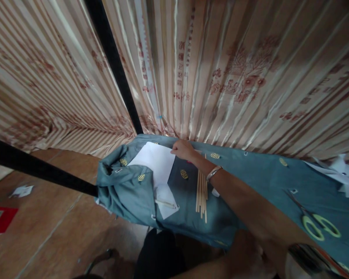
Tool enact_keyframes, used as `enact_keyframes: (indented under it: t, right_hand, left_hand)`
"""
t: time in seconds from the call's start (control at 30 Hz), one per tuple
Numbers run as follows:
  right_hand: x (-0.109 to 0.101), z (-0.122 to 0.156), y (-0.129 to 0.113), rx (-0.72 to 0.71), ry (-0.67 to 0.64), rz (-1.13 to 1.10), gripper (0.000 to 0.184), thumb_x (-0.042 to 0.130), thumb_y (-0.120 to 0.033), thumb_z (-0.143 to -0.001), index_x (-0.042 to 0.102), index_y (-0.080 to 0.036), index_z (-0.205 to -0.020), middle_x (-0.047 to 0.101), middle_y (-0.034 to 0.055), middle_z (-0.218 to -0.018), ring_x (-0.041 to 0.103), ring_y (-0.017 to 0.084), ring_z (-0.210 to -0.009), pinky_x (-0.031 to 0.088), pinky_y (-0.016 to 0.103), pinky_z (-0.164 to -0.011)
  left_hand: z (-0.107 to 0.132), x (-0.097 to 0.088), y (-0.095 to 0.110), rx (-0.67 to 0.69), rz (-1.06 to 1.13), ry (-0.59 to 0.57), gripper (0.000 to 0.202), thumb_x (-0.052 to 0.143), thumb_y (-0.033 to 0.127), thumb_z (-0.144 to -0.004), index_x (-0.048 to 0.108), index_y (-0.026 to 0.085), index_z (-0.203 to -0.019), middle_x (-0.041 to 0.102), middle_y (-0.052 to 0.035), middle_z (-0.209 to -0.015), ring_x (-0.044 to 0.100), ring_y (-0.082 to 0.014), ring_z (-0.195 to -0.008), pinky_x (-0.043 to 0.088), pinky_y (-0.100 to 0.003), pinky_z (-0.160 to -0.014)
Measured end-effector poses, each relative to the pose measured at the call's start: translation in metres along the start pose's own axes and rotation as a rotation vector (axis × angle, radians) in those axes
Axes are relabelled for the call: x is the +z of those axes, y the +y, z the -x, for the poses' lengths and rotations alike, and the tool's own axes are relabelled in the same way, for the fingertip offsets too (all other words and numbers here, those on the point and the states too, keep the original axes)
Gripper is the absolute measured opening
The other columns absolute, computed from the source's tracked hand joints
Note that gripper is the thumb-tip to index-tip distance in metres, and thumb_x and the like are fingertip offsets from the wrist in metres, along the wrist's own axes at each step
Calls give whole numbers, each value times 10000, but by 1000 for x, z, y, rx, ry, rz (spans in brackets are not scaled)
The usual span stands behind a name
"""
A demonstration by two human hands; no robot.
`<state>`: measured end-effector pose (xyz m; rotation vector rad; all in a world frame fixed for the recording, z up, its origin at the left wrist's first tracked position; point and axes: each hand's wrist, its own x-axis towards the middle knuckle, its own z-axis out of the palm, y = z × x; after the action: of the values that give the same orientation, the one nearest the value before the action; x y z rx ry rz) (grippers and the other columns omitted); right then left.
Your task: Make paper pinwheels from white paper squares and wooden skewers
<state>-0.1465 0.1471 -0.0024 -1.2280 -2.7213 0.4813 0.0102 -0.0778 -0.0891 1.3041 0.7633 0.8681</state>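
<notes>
My right hand (pixel 182 150) reaches across the cloth-covered surface, its fingers closed on the edge of a white sheet of paper (pixel 163 157). A fold of cloth covers part of the sheet's left side. A silvery bracelet (pixel 214 173) circles the right wrist. Below the sheet lies a smaller piece of white paper (pixel 165 213) with a short pale stick (pixel 165 203) across it. Beside my right forearm rests a bundle of thin wooden sticks (pixel 202 193). My left hand (pixel 247 248) is low and dark beneath the right arm, its fingers not clearly visible.
Green-handled scissors (pixel 317 224) lie to the right, below a white paper pinwheel (pixel 343 174). Grey-green cloth (pixel 250 166) with yellow pineapples covers the surface. Black poles (pixel 116 66) stand before a striped curtain (pixel 235 58). A red item (pixel 1 219) is on the brown floor.
</notes>
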Motion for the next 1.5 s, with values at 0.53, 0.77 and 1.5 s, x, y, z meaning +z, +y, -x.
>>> enact_keyframes:
  t: [0.53, 0.77, 1.5]
  right_hand:
    - [-72, 95, 37, 86, 453, -162, 296, 482, -247, -924, 693, -149, -740, 686, 49, -750, 604, 172, -736, 410, 276, -703]
    - [-69, 259, 139, 606, 711, -830, 351, 679, -542, -717, 643, -194, -680, 594, 3, -566, 526, 130, -527, 461, 276, -566]
    - [-19, 360, 205, 566, 302, -794, 487, 670, -639, -697, 746, -177, -830, 700, 52, -653, 626, 188, -586, 509, 330, -586]
  left_hand:
    - [16, -17, 45, -88, -156, 60, 284, 621, 354, -846, 713, 171, -649, 669, -33, -667, 599, -190, -711, 455, -287, -679]
    - [12, -20, 57, 34, -250, 94, 321, 589, 319, -861, 676, 180, -586, 603, -21, -618, 550, -160, -642, 398, -273, -643]
    - [-9, -78, 40, 551, -1324, 187, 330, 544, 5, -815, 697, 233, -998, 703, -53, -1201, 514, -299, -1283, 368, -573, -1065]
